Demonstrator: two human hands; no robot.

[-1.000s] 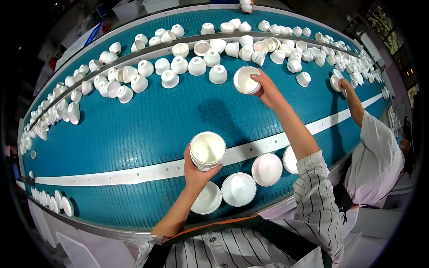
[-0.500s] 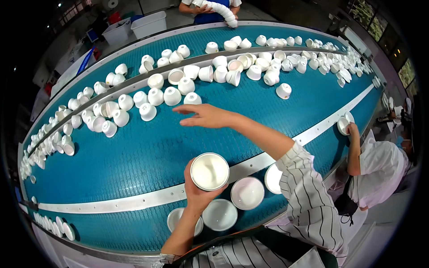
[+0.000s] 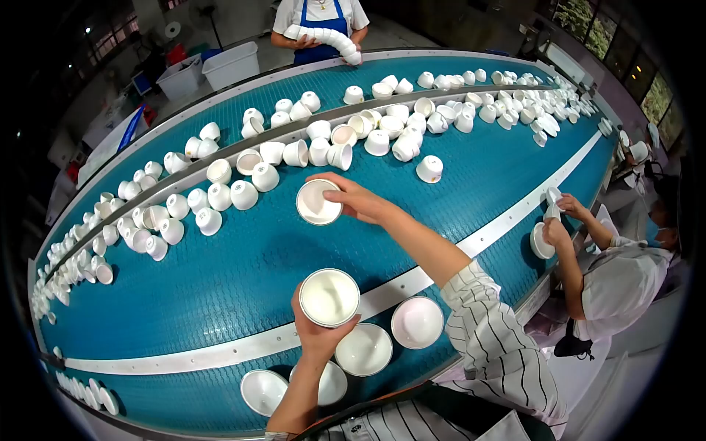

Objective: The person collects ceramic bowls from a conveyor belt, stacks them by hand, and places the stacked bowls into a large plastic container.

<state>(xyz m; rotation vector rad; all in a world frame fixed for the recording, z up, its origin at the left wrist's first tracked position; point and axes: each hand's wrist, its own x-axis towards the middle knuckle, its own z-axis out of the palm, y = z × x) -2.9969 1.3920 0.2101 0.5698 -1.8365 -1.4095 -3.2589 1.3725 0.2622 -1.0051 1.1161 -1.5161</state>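
Observation:
My left hand [image 3: 318, 339] is wrapped round a white bowl [image 3: 329, 297], its mouth facing up; whether more bowls are nested under it I cannot tell. Further out over the blue belt [image 3: 184, 294], my right hand [image 3: 362, 201] grips another white bowl [image 3: 312, 202] by its rim, thumb inside, opening turned toward me. Below my left hand, several white bowls stand mouth up along the near strip, among them a pinkish-white bowl [image 3: 417, 322] and a white bowl [image 3: 364, 350]. My left forearm partly covers another bowl [image 3: 331, 384].
Many white bowls lie jumbled along a metal divider [image 3: 287, 134]. A metal rail [image 3: 198, 358] separates the near strip. Across the belt, a person in a blue apron [image 3: 321, 51] holds a curved stack of bowls [image 3: 323, 37]. At right, a co-worker's hands [image 3: 562, 224] handle white pieces.
My right hand, empty and reaching before, now holds a white bowl. The bowls on the belt appear shifted left and down in view. My left hand still holds its bowl.

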